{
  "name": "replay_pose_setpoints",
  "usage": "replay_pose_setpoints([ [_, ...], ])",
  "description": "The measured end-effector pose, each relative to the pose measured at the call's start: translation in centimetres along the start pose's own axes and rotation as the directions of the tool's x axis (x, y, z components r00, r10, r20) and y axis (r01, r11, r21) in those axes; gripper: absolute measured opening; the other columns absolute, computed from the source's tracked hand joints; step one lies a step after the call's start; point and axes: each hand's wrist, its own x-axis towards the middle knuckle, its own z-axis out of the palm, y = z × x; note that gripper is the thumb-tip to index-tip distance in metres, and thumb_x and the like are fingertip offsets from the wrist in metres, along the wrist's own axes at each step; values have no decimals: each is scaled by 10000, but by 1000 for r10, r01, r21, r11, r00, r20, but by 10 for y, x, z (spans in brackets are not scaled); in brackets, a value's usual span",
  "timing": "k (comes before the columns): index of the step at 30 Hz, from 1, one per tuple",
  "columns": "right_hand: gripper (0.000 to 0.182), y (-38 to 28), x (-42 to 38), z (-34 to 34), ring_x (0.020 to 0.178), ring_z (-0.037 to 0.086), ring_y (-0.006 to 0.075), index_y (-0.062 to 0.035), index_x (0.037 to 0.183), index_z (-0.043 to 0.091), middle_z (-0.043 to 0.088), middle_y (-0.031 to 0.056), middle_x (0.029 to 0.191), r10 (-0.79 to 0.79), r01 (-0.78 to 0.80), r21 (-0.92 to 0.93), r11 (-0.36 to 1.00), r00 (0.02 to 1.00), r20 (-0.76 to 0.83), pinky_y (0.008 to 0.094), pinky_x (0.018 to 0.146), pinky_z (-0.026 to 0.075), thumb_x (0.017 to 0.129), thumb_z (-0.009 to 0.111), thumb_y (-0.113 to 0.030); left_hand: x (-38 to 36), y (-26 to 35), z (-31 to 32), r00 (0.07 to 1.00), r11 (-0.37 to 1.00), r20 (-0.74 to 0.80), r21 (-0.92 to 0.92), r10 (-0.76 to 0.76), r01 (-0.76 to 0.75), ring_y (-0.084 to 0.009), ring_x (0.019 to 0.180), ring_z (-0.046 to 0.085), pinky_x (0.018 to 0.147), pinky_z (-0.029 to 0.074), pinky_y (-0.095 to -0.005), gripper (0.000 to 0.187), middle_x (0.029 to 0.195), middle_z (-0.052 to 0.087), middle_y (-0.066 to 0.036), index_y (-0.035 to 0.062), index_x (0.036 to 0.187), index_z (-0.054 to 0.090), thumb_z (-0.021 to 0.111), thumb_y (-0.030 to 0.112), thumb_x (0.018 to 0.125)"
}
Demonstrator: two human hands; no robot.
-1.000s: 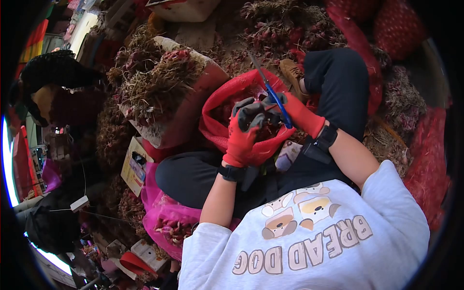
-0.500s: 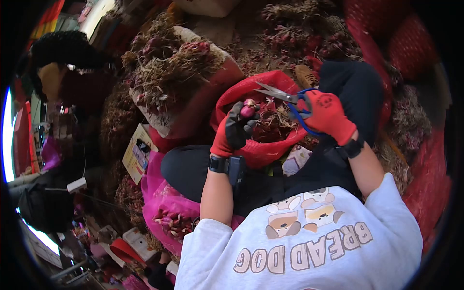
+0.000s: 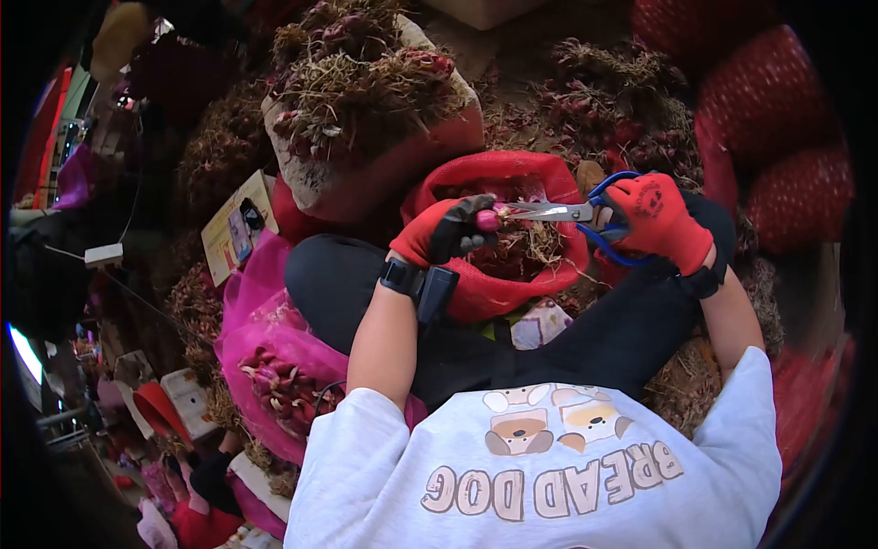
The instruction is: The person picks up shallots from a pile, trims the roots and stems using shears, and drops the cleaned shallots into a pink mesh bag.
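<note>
Heaps of dried, rooty shallot bunches (image 3: 366, 101) are filling the upper part of the frame, with bulging red mesh sacks (image 3: 777, 119) stacked along the right edge. A pink mesh bag (image 3: 274, 366) of bulbs is lying at lower left, beside the person's dark-trousered knee. In the centre, a red mesh bag (image 3: 494, 233) is sitting open in the lap, roots and trimmings showing inside it.

Over that bag's mouth the two gloved hands are meeting. The left hand (image 3: 445, 231), coming in from lower left with its wrist bent, is pinching a small pink shallot bulb (image 3: 488, 220) in its dark fingertips. The right hand (image 3: 657, 220), at centre right, is clenched through the blue loops of the scissors (image 3: 572, 215), its forearm angled up from the lower right corner.

The scissors are lying nearly level across the frame, blades pointing left, their tips touching or just reaching the bulb. So the bulb is lying directly left of the right hand, along the blades' long axis, and the left hand is the nearer one, already grasping it.
</note>
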Motion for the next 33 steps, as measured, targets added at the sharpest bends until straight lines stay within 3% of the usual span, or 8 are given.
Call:
replay_pose_setpoints([
  [3, 397, 3, -2, -3, 709, 602, 258, -117, 946, 610, 615, 46, 824, -33, 34, -18, 999, 999, 36, 374, 612, 455, 629, 727, -325, 8, -4, 6, 999, 997, -1, 62, -48, 48, -45, 725, 587, 627, 475, -177, 340, 889, 611, 2, 77, 1099, 589, 433, 353, 978],
  [12, 404, 1, -10, 1, 729, 614, 253, -123, 945, 611, 618, 41, 837, -49, 47, 80, 996, 999, 13, 373, 604, 465, 615, 740, -317, 17, -10, 5, 961, 985, 254, -108, -107, 138, -40, 726, 584, 608, 469, -161, 299, 890, 602, 8, 75, 1106, 581, 451, 311, 977],
  [15, 424, 0, -10, -1, 732, 613, 251, -121, 953, 607, 616, 38, 836, -62, 61, 68, 996, 998, 10, 372, 615, 463, 603, 747, -315, 13, -5, 10, 975, 989, 193, -72, -112, 128, -28, 707, 571, 582, 451, -151, 295, 887, 607, 5, 73, 1125, 577, 445, 292, 978],
  [18, 449, 1, -11, -2, 728, 606, 250, -122, 964, 594, 609, 34, 829, -74, 74, 1, 997, 996, 50, 372, 628, 451, 587, 754, -306, 4, 4, 21, 988, 987, 154, 160, -27, 2, -32, 738, 584, 583, 451, -146, 321, 923, 614, -8, 55, 1167, 560, 423, 281, 985],
  [21, 457, 4, -13, 2, 724, 596, 248, -117, 951, 575, 598, 33, 820, -91, 95, -30, 995, 991, 102, 373, 633, 436, 574, 759, -298, -1, 11, 33, 997, 989, 45, 135, -67, 61, 14, 535, 436, 466, 339, -155, 284, 777, 623, 3, 62, 1104, 579, 402, 226, 955],
  [24, 438, 3, -12, 6, 717, 590, 248, -106, 910, 557, 590, 38, 807, -90, 100, -51, 994, 982, 168, 375, 625, 425, 570, 760, -293, 2, 6, 26, 988, 989, 127, 128, -94, 78, 19, 529, 435, 467, 337, -146, 279, 772, 625, 3, 68, 1103, 579, 412, 233, 952],
  [29, 345, -4, -18, 15, 692, 586, 258, -94, 866, 550, 583, 50, 776, -74, 85, -48, 995, 980, 187, 381, 602, 422, 640, 730, -283, 6, -3, 23, 984, 942, 160, 310, 78, -125, 35, 512, 399, 459, 306, -136, 261, 738, 598, 30, 72, 1066, 587, 415, 231, 952],
  [33, 266, -10, -22, 28, 673, 576, 274, -100, 872, 572, 575, 51, 759, -15, 11, 33, 999, 994, 113, 383, 599, 415, 708, 698, -268, 9, -8, 21, 997, 995, 71, 92, -40, 34, 41, 524, 384, 468, 294, -132, 214, 717, 566, 61, 79, 1046, 593, 449, 190, 933],
])
